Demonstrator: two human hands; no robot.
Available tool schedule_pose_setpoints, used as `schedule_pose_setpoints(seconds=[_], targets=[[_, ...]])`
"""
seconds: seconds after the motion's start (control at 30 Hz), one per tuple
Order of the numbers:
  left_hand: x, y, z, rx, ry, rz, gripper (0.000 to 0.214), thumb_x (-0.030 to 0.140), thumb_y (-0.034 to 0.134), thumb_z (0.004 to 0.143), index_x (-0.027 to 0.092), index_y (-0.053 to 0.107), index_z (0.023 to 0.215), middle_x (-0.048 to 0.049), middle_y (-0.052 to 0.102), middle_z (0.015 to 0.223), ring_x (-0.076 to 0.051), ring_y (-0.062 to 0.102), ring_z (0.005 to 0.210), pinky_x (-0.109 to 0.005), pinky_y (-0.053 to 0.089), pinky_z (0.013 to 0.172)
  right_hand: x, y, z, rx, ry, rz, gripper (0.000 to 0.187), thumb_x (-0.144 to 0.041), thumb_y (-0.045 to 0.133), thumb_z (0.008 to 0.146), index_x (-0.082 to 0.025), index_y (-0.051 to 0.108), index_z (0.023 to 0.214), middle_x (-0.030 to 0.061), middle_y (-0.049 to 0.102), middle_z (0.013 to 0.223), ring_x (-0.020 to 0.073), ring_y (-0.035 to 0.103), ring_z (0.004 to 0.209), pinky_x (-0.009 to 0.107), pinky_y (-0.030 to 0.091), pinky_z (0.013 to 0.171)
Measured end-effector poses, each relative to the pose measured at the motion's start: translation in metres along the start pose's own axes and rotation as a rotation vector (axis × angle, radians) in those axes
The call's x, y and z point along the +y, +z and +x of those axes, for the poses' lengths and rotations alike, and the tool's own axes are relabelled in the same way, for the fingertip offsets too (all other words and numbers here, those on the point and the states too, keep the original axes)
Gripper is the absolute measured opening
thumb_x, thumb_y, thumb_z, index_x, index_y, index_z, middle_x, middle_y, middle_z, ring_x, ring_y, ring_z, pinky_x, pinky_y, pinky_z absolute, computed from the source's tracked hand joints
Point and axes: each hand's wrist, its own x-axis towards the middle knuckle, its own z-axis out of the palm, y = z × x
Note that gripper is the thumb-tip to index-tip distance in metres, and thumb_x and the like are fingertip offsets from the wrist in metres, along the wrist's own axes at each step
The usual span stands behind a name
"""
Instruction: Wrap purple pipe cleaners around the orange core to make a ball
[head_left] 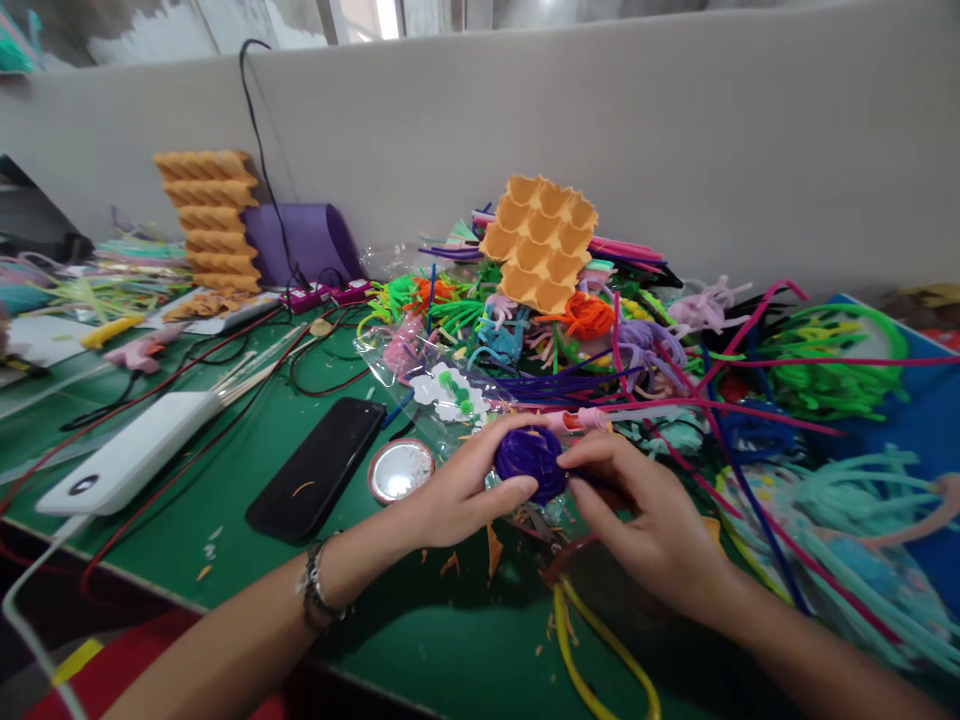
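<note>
Purple pipe-cleaner ball [529, 463] sits pinched between my hands, my left hand [457, 495] cupping it from below and my right hand [645, 515] gripping its other side with the fingertips; it looks wound into a tight round clump already, though I judge the shaping is not finished while both hands are closed on it. Beyond my hands the green table [247, 470] carries a heap of coloured pipe cleaners [675, 370] and an orange egg-tray piece [541, 243], with a black phone [319, 468] and a round tin lid [400, 470] just left of my left hand. A grey partition wall [600, 120] closes the far side.
</note>
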Motion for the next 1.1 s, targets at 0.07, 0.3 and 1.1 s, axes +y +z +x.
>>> schedule_pose_setpoints(seconds=[0.07,0.3,1.1], targets=[[0.003,-0.003,0.000,-0.066,0.050,0.057,0.043,0.029,0.047,0.087,0.020,0.036,0.127,-0.0103,0.044,0.134,-0.022,0.042,0.123,-0.036,0.033,0.104,-0.004,-0.013,0.006,-0.001,-0.063,-0.131,0.016,-0.011,0.045,0.083,-0.022,0.054,0.089,0.0025,0.065,0.086,0.0125,0.064,0.079,0.020,0.052,0.065],[0.016,-0.004,0.000,-0.315,0.112,0.181,0.047,0.035,0.046,0.087,0.012,0.036,0.127,-0.0154,0.050,0.126,-0.021,0.047,0.118,-0.031,0.038,0.101,-0.012,-0.038,0.012,-0.003,-0.154,-0.275,0.011,-0.013,0.048,0.084,-0.021,0.055,0.084,0.0023,0.065,0.079,0.0130,0.062,0.073,0.022,0.050,0.063],[0.017,-0.015,-0.001,-0.012,-0.117,0.344,0.050,0.044,0.038,0.089,0.012,0.036,0.127,-0.0150,0.051,0.126,-0.025,0.050,0.115,-0.038,0.041,0.097,-0.025,-0.045,-0.060,-0.406,-0.091,-0.596,0.018,-0.027,0.057,0.079,-0.021,0.061,0.095,0.0053,0.071,0.092,0.0198,0.068,0.077,0.028,0.057,0.059]])
